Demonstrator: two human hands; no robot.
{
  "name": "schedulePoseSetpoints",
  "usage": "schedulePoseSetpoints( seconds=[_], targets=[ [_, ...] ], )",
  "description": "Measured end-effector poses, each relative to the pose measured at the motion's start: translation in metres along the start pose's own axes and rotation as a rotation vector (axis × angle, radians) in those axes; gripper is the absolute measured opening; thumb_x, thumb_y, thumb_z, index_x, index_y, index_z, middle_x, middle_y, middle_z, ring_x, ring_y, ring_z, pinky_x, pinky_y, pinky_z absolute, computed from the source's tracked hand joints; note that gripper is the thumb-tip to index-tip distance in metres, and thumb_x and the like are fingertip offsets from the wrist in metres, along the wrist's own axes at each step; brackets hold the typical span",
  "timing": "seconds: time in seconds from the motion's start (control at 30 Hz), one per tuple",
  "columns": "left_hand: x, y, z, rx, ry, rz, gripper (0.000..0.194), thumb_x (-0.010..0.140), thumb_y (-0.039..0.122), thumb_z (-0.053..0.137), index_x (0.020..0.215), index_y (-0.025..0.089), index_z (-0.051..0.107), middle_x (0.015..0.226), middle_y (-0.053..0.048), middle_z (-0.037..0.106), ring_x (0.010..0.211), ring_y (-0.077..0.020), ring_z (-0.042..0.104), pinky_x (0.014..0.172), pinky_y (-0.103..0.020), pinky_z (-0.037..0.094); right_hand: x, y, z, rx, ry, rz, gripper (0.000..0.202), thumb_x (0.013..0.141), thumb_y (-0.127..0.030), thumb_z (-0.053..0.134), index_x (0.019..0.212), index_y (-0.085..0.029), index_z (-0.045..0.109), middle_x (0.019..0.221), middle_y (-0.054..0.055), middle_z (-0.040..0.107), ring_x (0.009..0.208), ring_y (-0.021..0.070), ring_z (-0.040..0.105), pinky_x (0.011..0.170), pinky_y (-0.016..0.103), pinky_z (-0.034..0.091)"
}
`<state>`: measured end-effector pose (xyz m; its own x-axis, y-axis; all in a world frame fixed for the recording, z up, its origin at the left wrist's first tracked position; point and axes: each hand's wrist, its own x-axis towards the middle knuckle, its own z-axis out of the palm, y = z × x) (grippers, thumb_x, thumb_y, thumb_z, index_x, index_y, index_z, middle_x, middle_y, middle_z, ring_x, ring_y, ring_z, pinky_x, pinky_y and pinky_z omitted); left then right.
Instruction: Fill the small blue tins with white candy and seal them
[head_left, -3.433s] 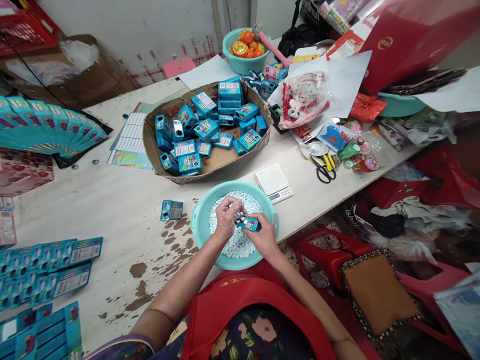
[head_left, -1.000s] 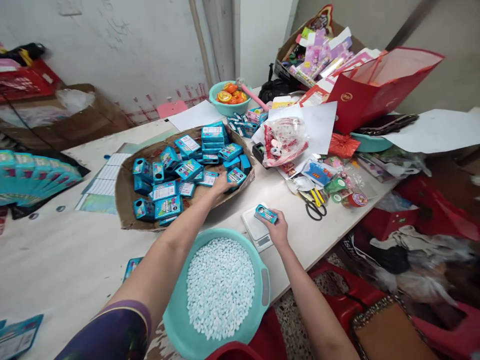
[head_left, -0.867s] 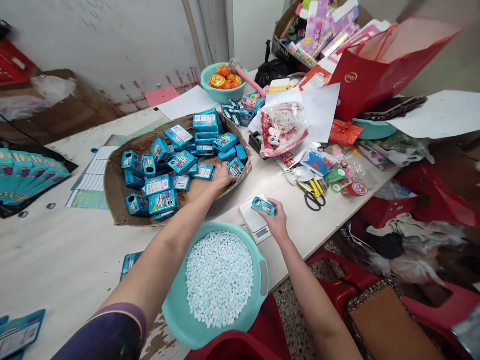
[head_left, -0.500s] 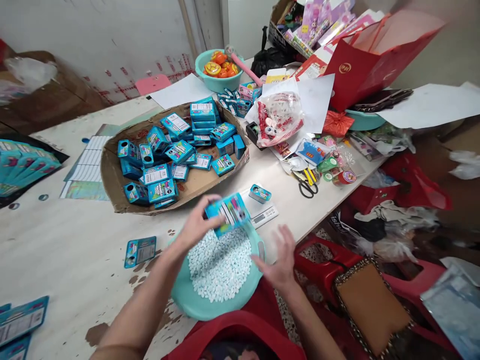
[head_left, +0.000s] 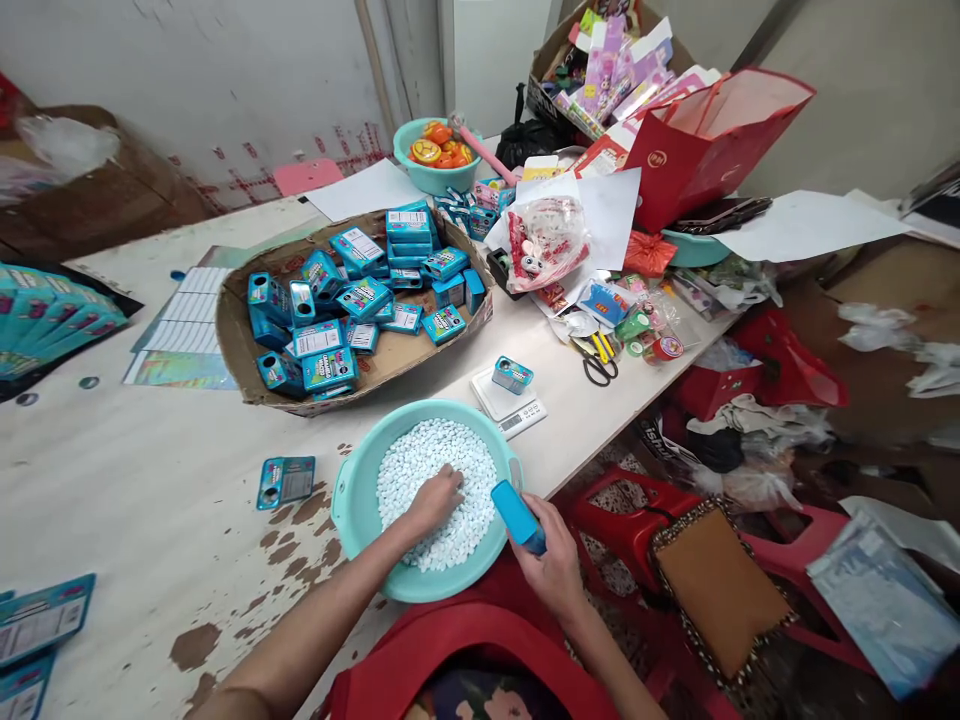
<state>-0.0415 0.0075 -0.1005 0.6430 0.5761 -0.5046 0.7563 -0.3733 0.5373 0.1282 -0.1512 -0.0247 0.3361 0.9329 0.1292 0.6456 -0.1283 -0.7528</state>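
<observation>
A turquoise plastic basin [head_left: 351, 545] holds a heap of small white candies [head_left: 427, 450]. My left hand [head_left: 436, 505] is down in the candies, its fingers curled and partly buried among them. At the basin's right rim, my right hand [head_left: 551, 560] grips a small blue candy box [head_left: 517, 515] tilted on edge, a plain blue side facing up. Behind the basin is a white kitchen scale [head_left: 523, 416] with a blue box [head_left: 513, 374] on its plate. A flattened blue pack [head_left: 286, 481] lies left of the basin.
A cut-down cardboard box [head_left: 259, 385] full of blue boxes stands behind the basin. Scissors [head_left: 598, 368] and wrapped sweets lie at the right edge. A red paper bag [head_left: 709, 150] and a bowl of orange toys [head_left: 439, 175] are at the back. Red stools [head_left: 630, 530] stand at right.
The blue box has passed from my left hand to my right, which was open before. My left hand has moved down into the candies. The camera view has shifted slightly.
</observation>
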Motion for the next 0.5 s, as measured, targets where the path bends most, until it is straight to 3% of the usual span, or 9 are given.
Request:
schedulePoseSetpoints(
  seconds=[0.13, 0.2, 0.3, 0.4, 0.5],
  targets=[
    [-0.011, -0.009, 0.002, -0.22, -0.058, 0.03, 0.01, 0.071, 0.016, 0.053, 0.079, 0.018, 0.06, 0.082, -0.004, 0.061, 0.081, -0.0198, 0.057, 0.073, -0.029, 0.042, 0.0, -0.001, -0.003, 0.076, 0.05, 0.14, 0.039, 0.083, -0.025, 0.059, 0.122, -0.021, 0.053, 0.116, 0.011, 0.06, 0.106, 0.0243, 0.059, 0.091, 0.04, 0.05],
    [-0.019, -0.016, -0.009, -0.526, -0.095, -0.024, 0.009, 0.071, 0.022, 0.058, 0.079, 0.017, 0.059, 0.072, -0.001, 0.059, 0.068, -0.0158, 0.056, 0.06, -0.024, 0.041, 0.002, 0.0, -0.004, 0.122, 0.072, 0.198, 0.039, 0.082, -0.028, 0.061, 0.12, -0.021, 0.054, 0.114, 0.01, 0.061, 0.103, 0.0238, 0.06, 0.089, 0.038, 0.05],
    [-0.025, -0.025, -0.027, -1.044, -0.134, -0.125, 0.028, 0.074, 0.037, 0.062, 0.095, 0.019, 0.057, 0.074, 0.0, 0.06, 0.055, -0.0116, 0.054, 0.043, -0.019, 0.032, 0.004, 0.004, -0.005, 0.185, 0.088, 0.307, 0.041, 0.08, -0.033, 0.064, 0.118, -0.02, 0.055, 0.109, 0.009, 0.064, 0.096, 0.0231, 0.062, 0.083, 0.036, 0.052],
    [-0.019, -0.023, -0.034, -1.342, -0.046, -0.238, 0.036, 0.076, 0.048, 0.061, 0.097, 0.018, 0.058, 0.079, -0.003, 0.063, 0.054, -0.0117, 0.058, 0.039, -0.018, 0.033, 0.008, 0.007, -0.006, 0.245, 0.096, 0.403, 0.043, 0.079, -0.036, 0.065, 0.117, -0.018, 0.055, 0.104, 0.009, 0.066, 0.09, 0.0222, 0.062, 0.078, 0.035, 0.053],
    [-0.005, -0.013, -0.035, -1.579, 0.077, -0.403, 0.032, 0.076, 0.046, 0.063, 0.075, 0.014, 0.057, 0.062, -0.002, 0.058, 0.045, -0.01, 0.053, 0.037, -0.018, 0.035, 0.011, 0.008, -0.006, 0.281, 0.106, 0.433, 0.043, 0.078, -0.038, 0.066, 0.114, -0.017, 0.056, 0.101, 0.008, 0.067, 0.087, 0.021, 0.063, 0.077, 0.034, 0.052]
  ],
)
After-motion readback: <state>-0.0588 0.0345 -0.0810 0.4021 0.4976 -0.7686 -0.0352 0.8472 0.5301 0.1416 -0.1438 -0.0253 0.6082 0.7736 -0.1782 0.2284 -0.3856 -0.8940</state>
